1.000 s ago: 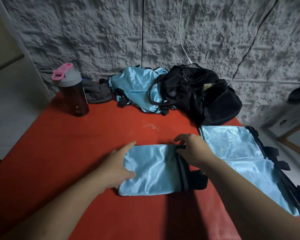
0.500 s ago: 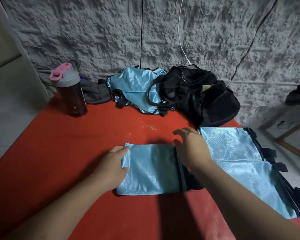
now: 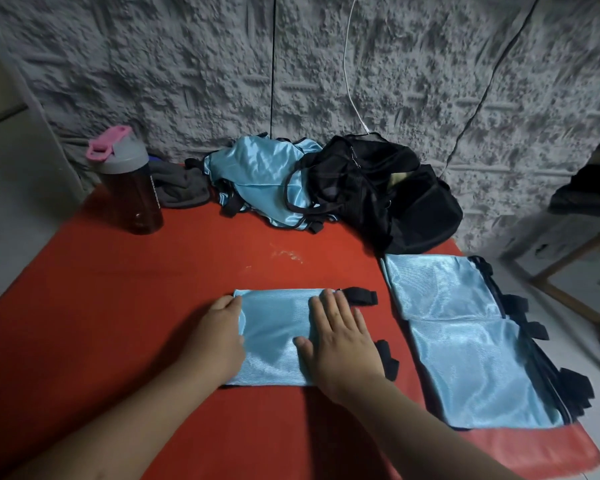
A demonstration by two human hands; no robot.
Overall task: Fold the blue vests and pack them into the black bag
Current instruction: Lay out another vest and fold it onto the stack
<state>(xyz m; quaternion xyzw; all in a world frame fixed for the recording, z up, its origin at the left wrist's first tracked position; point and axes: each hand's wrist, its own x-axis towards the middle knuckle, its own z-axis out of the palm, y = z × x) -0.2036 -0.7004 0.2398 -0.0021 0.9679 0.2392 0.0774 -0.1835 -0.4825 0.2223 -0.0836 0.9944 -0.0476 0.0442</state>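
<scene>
At the lower centre of the frame we see a shiny light-blue satin vest folded into a small rectangle lying on the flat red table top. The right hand lies flat on its right half, palm down, fingers straight and spread slightly, pressing the cloth. The left hand rests on the vest's left edge; its fingertips meet the fabric there, but we cannot tell whether they pinch the edge or only press it. Black strap tabs stick out past the folded vest's right side.

At the right of the frame, a stack of folded light-blue vests with black trim lies near the table's right edge, apart from the vest under the hands. At the upper centre, a crumpled heap of unfolded blue vests sits against the rough grey wall, touching the soft black fabric bag just to its right. At the upper left stands 1 dark translucent bottle with a grey and pink lid, beside a grey cloth.
</scene>
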